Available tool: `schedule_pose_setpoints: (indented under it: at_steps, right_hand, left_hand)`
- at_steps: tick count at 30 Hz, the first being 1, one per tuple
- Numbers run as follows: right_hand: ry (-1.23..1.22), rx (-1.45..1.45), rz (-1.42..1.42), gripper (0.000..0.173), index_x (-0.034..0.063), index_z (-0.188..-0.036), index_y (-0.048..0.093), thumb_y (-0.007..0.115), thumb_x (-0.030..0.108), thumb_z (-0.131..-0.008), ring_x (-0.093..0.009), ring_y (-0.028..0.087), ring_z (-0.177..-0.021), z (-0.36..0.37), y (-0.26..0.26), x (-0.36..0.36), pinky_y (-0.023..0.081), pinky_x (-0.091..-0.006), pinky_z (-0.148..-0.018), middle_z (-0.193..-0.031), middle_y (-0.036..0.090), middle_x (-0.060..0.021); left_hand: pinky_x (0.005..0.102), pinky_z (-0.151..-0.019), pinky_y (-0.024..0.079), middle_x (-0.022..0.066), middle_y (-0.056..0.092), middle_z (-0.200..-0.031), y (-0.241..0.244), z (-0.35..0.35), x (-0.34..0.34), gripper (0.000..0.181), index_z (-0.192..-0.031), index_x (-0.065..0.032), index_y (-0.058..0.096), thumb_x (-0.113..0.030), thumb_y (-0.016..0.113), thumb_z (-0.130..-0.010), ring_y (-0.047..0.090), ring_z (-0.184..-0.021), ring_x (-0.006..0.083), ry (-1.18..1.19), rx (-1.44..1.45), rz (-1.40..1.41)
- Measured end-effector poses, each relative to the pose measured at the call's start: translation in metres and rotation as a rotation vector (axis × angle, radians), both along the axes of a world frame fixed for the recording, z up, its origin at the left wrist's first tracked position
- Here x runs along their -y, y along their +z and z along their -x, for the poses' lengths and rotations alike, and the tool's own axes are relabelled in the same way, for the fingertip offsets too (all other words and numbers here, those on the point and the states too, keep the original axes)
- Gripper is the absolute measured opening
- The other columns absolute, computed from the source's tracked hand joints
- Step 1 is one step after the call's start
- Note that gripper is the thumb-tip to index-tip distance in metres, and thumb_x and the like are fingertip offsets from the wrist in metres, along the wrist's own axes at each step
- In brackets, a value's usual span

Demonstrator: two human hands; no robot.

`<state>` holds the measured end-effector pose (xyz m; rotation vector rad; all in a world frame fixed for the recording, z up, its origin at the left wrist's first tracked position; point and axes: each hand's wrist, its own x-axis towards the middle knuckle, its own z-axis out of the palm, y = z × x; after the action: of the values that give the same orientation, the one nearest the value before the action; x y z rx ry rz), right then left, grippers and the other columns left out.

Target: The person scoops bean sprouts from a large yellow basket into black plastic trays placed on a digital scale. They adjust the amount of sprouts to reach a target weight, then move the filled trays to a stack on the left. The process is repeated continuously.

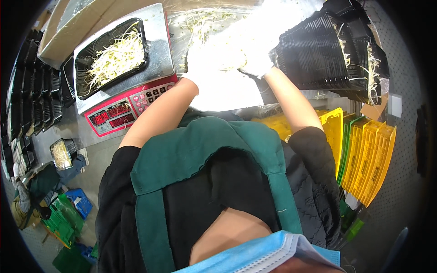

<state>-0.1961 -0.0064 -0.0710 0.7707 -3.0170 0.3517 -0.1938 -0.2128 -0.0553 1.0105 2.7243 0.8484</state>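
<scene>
Strong glare washes out the area where both gloved hands are. My left hand (196, 70), in a white glove, is at the left of the bright patch, its fingers lost in the light. On the right, my right hand (256, 66), also in a white glove, lies beside a faint patch of bean sprouts (234, 63); whether it grips any cannot be told. Left of my hands, a black plastic tray (79, 80) full of bean sprouts (117, 59) rests on the steel plate of a red digital scale (126, 112). Loose sprouts (203, 25) are scattered beyond my left hand.
Nested black trays (307, 51) lie at the right, sprouts hanging from them. More black trays (34, 85) are stacked at the far left, near a filled tray (61, 155). A cardboard box (65, 37) stands behind the scale. Yellow crates (368, 157) are at lower right; a co-worker (41, 187) is at lower left.
</scene>
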Motion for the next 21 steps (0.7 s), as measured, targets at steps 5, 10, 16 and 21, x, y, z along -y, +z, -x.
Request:
schedule_pose_setpoints:
  at_steps: [5,10,16,21]
  right_hand:
    - [-0.019,-0.084,0.198,0.046,0.0075,-0.125,0.054,0.049,0.037,-0.09,-0.03,0.049,-0.118,-0.007,0.031,0.0,0.038,-0.0401,-0.101,-0.127,0.054,-0.0151]
    - [-0.156,0.09,-0.024,0.038,0.0081,-0.124,0.056,0.044,0.03,-0.094,-0.026,0.055,-0.112,-0.027,0.104,0.015,0.043,-0.0375,-0.096,-0.121,0.058,-0.0146]
    - [-0.138,0.161,-0.154,0.036,0.0099,-0.126,0.054,0.041,0.025,-0.095,-0.03,0.057,-0.109,-0.029,0.151,0.033,0.045,-0.0381,-0.094,-0.124,0.055,-0.017]
    - [-0.245,0.032,-0.335,0.034,0.0137,-0.12,0.058,0.047,0.018,-0.088,-0.031,0.059,-0.104,-0.02,0.14,-0.01,0.048,-0.0388,-0.09,-0.114,0.061,-0.0164]
  left_hand:
    - [0.0399,-0.106,0.03,0.0129,0.051,-0.13,-0.027,-0.001,0.01,0.057,-0.132,-0.0095,0.048,-0.043,0.053,-0.085,0.046,-0.121,0.0292,0.118,0.31,-0.479]
    - [0.0321,-0.102,0.039,0.0099,0.049,-0.134,0.012,-0.019,0.002,0.047,-0.138,-0.0041,0.037,-0.028,0.04,-0.098,0.048,-0.12,0.021,-0.103,0.344,-0.438]
    - [0.0337,-0.102,0.04,0.0085,0.047,-0.136,0.025,-0.03,0.002,0.048,-0.139,-0.0072,0.037,-0.028,0.045,-0.096,0.047,-0.122,0.0202,-0.303,0.588,-0.882]
    - [0.0358,-0.091,0.045,0.0089,0.058,-0.119,0.058,-0.046,0.016,0.041,-0.12,-0.0121,0.056,-0.036,0.052,-0.088,0.053,-0.111,0.0256,-0.326,-0.071,-0.21]
